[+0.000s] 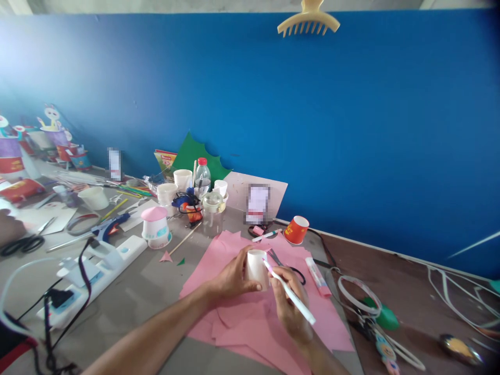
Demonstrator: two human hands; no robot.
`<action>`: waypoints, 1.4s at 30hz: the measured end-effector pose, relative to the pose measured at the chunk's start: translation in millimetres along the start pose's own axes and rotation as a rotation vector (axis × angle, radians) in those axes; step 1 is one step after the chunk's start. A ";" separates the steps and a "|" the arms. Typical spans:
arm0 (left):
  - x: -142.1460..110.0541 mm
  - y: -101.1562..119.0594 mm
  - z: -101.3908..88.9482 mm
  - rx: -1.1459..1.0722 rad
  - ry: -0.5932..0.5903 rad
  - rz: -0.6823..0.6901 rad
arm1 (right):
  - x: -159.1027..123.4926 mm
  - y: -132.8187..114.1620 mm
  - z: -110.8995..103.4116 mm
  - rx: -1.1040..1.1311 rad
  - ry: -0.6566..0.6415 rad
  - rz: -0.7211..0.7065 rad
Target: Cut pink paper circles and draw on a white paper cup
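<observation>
My left hand (pixel 234 273) is closed around a white paper cup (pixel 257 271), its thumb across the cup's lower part. In my right hand (pixel 291 302) is a white marker (pixel 295 299) with a pink tip end, which points at the cup's upper right side. Whether the tip touches the cup I cannot tell. Both hands are over pink paper sheets (pixel 242 323) spread on the table. Dark-handled scissors (pixel 299 275) lie just behind my right hand, partly hidden by it. A glue stick (pixel 318 277) lies to the right on the pink paper.
A red paper cup (pixel 297 230) stands upside down behind the sheets. Left of them are a pink-topped cup model (pixel 155 227), a white power strip (pixel 97 276) and a blue glue gun (pixel 111 226). Bottle and jar (pixel 213 208) stand behind. Another person's hand (pixel 10 226) shows at far left.
</observation>
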State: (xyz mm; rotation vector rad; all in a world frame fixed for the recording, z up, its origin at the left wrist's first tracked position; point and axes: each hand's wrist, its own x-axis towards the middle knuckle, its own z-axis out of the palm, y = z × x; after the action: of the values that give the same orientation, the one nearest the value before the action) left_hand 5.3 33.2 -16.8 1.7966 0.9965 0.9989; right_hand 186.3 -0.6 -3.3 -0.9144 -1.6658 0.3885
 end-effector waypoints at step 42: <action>1.3 7.3 -6.9 0.077 -0.074 -0.004 | 0.3 -0.2 1.2 0.037 -0.016 -0.021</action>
State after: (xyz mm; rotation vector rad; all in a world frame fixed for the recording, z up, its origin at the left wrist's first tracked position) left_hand 1.3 33.8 -7.5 1.8800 1.0048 0.8960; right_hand 185.1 -0.2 -3.3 -0.8684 -1.6760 0.4119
